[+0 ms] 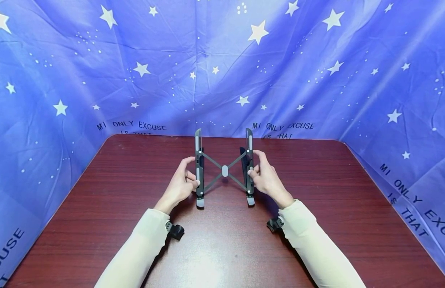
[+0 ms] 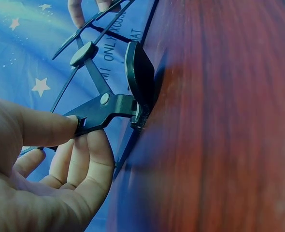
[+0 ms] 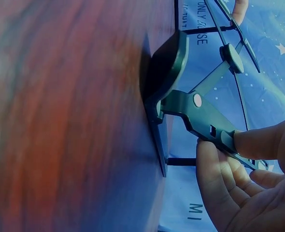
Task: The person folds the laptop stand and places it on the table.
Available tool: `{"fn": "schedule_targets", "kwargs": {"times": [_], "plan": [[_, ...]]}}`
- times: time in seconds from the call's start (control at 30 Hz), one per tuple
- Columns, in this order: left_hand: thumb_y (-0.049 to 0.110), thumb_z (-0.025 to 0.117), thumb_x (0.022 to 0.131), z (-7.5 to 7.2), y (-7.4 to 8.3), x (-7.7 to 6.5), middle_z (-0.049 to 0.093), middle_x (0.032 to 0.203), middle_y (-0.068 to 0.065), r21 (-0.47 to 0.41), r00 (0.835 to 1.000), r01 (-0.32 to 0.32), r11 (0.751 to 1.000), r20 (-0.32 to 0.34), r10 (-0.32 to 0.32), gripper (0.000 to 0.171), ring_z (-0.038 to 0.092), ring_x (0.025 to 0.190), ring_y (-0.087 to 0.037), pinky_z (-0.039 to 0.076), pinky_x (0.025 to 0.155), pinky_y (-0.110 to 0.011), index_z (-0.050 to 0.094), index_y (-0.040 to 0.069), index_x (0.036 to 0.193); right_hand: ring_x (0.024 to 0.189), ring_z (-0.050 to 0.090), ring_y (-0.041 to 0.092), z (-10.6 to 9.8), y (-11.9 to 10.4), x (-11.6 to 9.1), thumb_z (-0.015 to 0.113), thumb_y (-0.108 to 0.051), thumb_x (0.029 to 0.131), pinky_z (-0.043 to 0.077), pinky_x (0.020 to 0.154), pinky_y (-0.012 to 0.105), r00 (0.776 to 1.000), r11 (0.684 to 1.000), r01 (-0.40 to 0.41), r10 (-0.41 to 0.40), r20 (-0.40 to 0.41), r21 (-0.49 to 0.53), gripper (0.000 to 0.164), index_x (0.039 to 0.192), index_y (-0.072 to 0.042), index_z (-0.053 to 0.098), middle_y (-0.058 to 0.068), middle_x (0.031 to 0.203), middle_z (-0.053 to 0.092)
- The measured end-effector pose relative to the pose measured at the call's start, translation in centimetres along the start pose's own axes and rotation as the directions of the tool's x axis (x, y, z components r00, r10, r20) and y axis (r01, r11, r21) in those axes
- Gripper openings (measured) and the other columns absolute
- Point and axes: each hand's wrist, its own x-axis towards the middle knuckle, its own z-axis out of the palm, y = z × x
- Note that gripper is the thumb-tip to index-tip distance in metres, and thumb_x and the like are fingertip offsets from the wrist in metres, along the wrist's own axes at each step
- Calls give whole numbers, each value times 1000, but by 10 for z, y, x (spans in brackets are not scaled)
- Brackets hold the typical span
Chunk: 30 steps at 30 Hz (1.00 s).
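A dark folding laptop stand (image 1: 225,171) stands unfolded on the table, its two side rails apart and joined by an X of thin crossbars with a grey oval hub. My left hand (image 1: 178,184) holds the left rail from outside; in the left wrist view, its thumb lies on top of the rail (image 2: 92,113) and the other fingers are curled beneath. On the opposite side my right hand (image 1: 268,178) pinches the right rail (image 3: 205,116) between thumb and fingers. Flipped-up front lips (image 3: 169,63) show at the near ends. The stand's base legs are partly hidden behind the rails.
The reddish-brown wooden table (image 1: 222,248) reaches back to a blue curtain (image 1: 222,48) printed with stars and lettering, which also hangs along both sides. Black wrist devices (image 1: 175,231) are strapped at both pale sleeves (image 1: 136,244).
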Motion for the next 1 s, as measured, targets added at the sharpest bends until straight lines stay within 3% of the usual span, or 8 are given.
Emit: {"fn": "schedule_targets", "kwargs": {"times": [0.27, 0.7, 1.0], "plan": [[-16, 60, 79, -5, -2, -3, 57, 81, -17, -1, 1000, -15, 1000, -8, 15, 80, 62, 64, -26, 55, 61, -38, 32, 24, 143, 54, 57, 16, 5, -5, 0, 61, -8, 91, 51, 56, 31, 1000, 999, -24, 24, 15, 37, 63, 143, -22, 30, 5, 75, 58], [-13, 62, 80, -7, -2, -3, 56, 83, -19, 14, 1000, -11, 1000, 1, 11, 77, 64, 66, -26, 56, 60, -37, 32, 20, 143, 54, 59, 17, 3, -4, 0, 60, -10, 92, 52, 55, 31, 999, 997, -33, 30, 37, 65, 63, 145, -21, 28, 6, 77, 60], [-8, 63, 82, -11, 0, -1, 58, 84, -14, 70, 999, -30, 997, -14, 31, 72, 62, 67, -25, 56, 62, -39, 37, 19, 142, 64, 64, 28, -2, -1, 1, 60, -2, 90, 56, 55, 41, 994, 979, -51, 30, 107, 199, 71, 148, -25, 26, 13, 84, 62]]}}
